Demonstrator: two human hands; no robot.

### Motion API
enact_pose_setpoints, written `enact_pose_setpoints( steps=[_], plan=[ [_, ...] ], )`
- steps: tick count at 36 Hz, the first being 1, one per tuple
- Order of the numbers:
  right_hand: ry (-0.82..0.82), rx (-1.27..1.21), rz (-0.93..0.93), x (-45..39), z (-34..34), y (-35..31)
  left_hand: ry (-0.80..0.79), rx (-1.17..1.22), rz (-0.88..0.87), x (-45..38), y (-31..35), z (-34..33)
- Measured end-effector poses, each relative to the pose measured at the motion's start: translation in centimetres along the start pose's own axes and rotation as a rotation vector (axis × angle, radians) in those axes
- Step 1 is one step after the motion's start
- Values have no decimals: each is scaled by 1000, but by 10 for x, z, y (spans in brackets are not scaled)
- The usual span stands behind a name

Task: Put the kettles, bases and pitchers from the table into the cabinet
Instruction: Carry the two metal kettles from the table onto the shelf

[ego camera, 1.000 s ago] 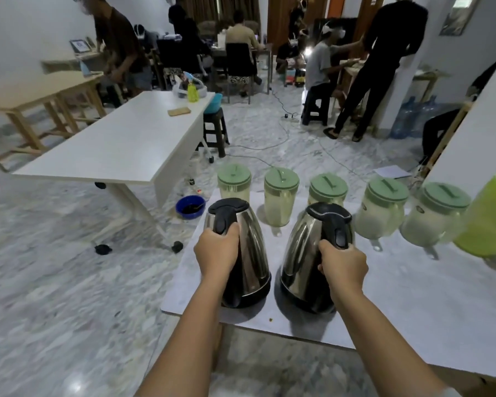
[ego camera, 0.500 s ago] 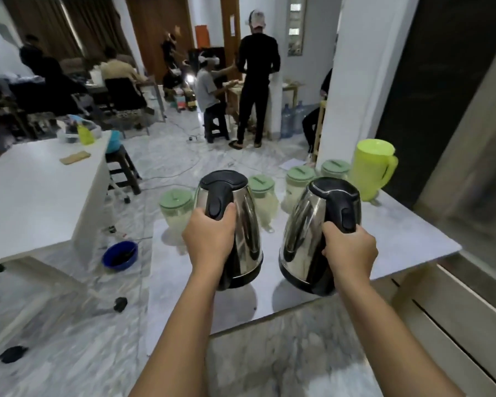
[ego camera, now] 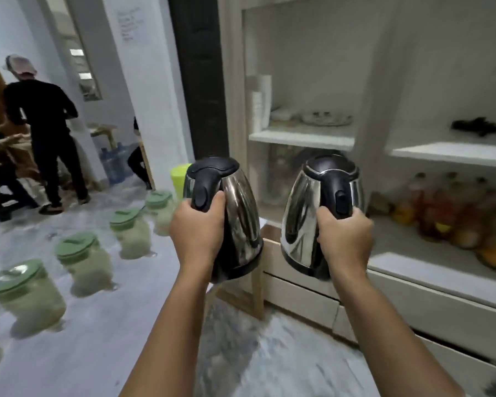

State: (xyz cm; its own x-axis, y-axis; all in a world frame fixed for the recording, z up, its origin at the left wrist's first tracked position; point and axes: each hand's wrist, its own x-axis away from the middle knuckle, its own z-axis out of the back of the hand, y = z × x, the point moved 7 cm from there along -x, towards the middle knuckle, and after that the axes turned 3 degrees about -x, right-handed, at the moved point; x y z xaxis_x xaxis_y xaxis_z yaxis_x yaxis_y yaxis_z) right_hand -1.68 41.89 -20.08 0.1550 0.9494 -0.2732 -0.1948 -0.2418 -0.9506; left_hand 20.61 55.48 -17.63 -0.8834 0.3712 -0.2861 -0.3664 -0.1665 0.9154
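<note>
My left hand (ego camera: pixel 198 230) grips the black handle of a steel kettle (ego camera: pixel 238 213), held in the air past the table's right end. My right hand (ego camera: pixel 344 239) grips the handle of a second steel kettle (ego camera: pixel 304 213), in front of the white cabinet (ego camera: pixel 301 136). Several clear pitchers with green lids (ego camera: pixel 132 230) stand in a row on the white table (ego camera: pixel 78 353) at the left. A lime-green pitcher (ego camera: pixel 178 176) shows partly behind the left kettle.
The cabinet's upper shelf holds stacked white cups (ego camera: pixel 259 101) and dishes (ego camera: pixel 327 117). Bottles and fruit (ego camera: pixel 453 216) fill its lower right shelf. Drawers (ego camera: pixel 430 308) lie below. A person in black (ego camera: pixel 49 133) stands at the far left by water jugs (ego camera: pixel 115 164).
Both kettles have been lifted off the table and carried to the right. The view has swung from the room to the cabinet; the pitchers now lie at the left.
</note>
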Motion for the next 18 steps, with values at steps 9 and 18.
enact_pose_setpoints(
  steps=[9,18],
  plan=[
    [251,77,103,-86,146,-5,-181,163,-147,65,100,-136],
    [348,65,161,-161,257,3,-278,267,-209,129,180,-252]
  ],
)
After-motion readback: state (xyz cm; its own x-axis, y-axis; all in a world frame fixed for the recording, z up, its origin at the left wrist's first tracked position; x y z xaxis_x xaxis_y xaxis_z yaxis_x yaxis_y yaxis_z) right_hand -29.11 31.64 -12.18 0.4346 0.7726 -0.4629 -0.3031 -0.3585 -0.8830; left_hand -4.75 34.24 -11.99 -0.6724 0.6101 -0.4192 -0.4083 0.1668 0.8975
